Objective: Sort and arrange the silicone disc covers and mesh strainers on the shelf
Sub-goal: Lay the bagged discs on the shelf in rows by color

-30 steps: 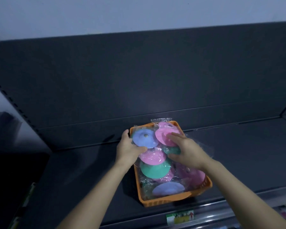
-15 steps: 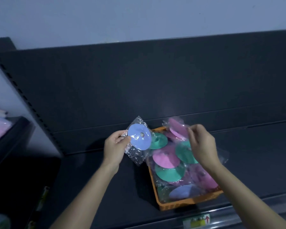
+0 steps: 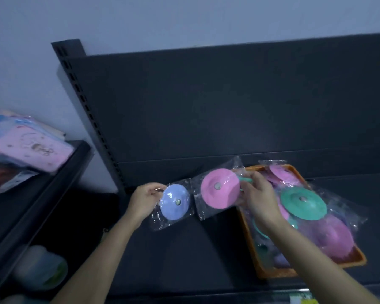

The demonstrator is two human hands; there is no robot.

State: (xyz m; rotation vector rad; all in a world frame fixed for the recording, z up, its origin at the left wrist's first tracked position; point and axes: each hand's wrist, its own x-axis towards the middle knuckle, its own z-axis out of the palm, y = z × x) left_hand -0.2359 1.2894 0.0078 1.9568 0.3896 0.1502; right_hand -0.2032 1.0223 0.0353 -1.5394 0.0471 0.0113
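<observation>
Right now I am watching the left hand point(image 3: 144, 200) pinching the edge of a clear plastic bag that is holding a pale blue round silicone disc cover point(image 3: 174, 201), thumb and fingers curling onto the wrapper at the disc's left side. The disc is hanging above the dark shelf point(image 3: 184, 249), just left of the basket, with its face turning toward the camera.

The right hand point(image 3: 258, 200) is gripping a second bagged cover, a pink round silicone disc point(image 3: 219, 188), with the fingers closing on its right edge. This pink disc is sitting just beside the blue one, their wrappers nearly touching. A sliver of teal is showing at the right fingertips; I cannot tell whether it is being held too.

To the right, an orange plastic basket point(image 3: 270, 274) is resting on the shelf, carrying more bagged covers: a teal disc point(image 3: 303, 202) lying on top, a larger pink disc point(image 3: 338, 235) nearer the front, and another pink one point(image 3: 283, 172) at the back.

On the neighbouring shelf to the far left, pink packaged goods point(image 3: 26, 148) are lying stacked, blurred.
</observation>
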